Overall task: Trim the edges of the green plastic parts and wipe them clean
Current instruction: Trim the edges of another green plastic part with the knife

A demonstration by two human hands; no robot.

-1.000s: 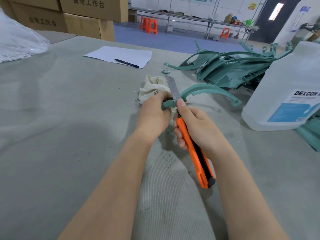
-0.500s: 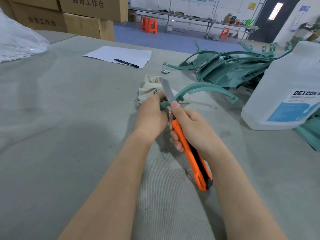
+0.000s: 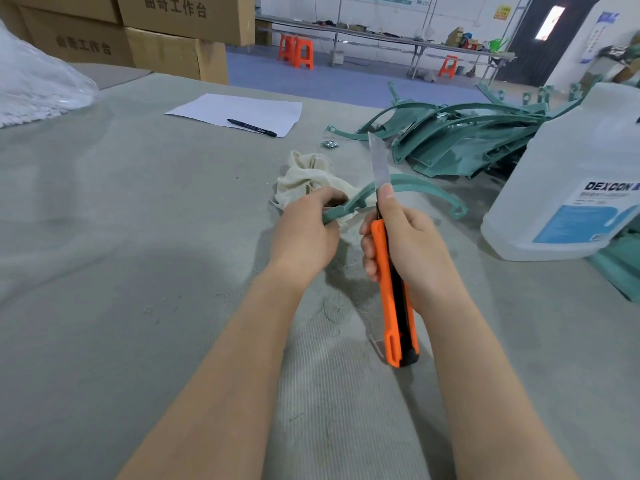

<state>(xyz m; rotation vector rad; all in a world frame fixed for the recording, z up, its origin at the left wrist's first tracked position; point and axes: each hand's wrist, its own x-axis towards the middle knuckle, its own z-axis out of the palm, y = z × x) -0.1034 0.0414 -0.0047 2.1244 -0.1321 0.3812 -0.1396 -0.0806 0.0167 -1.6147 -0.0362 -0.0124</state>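
Gripping the near end of a curved green part [image 3: 426,187] with the left hand [image 3: 304,233], curling the fingers round it, right against a crumpled cream cloth [image 3: 311,174] lying mid-tabletop [image 3: 104,237]. Arching away to the right from that grip, with the far end coming down toward the tabletop short of the right edge. Clasping an orange knife [image 3: 394,296] in the right hand [image 3: 408,251], pressing the thumb up near the root of the blade [image 3: 379,161], running the handle back toward the near edge. Pointing the blade up and away, crossing the green part just right of the left hand; touching or only overlapping, impossible telling. Lying heaped toward the far right corner: a pile of more green parts [image 3: 467,143]. Standing at the right edge, just beside that pile: a large clear jug [image 3: 581,188] bearing a blue and white label. Lying near the far edge: a white sheet of paper [image 3: 242,110], carrying a black pen [image 3: 251,127]. Sitting between the paper and the pile: a small shiny packet [image 3: 329,144]. Standing stacked past the far left corner: cardboard boxes [image 3: 166,36]. Bulging in at the left edge: a clear plastic bag [image 3: 34,84].
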